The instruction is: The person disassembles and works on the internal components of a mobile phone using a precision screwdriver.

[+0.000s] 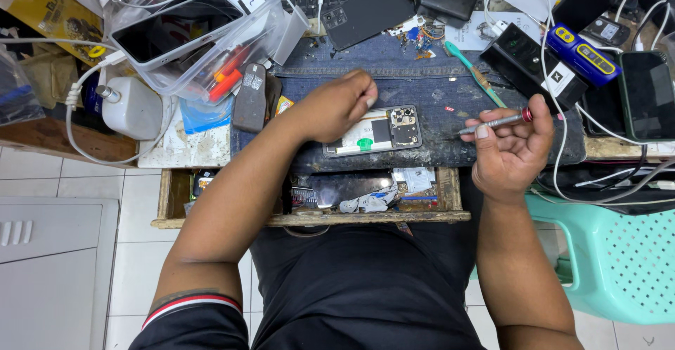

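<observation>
Opened phone (374, 131) lies long axis left-right on the denim mat (422, 83); left hand (336, 104) curled, pinning its left end. Right hand (510, 143) just right, gripping screwdriver (492, 121), tip pointing left at the phone.

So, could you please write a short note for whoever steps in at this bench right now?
Left hand: curled, resting on the left end of the opened phone, steadying it on the denim mat.
Right hand: holds the small screwdriver, tip just right of the phone, not touching it.
Done: back cover off, internals exposed.
Left: whether any screws are out is too small to tell; check before continuing.
</observation>
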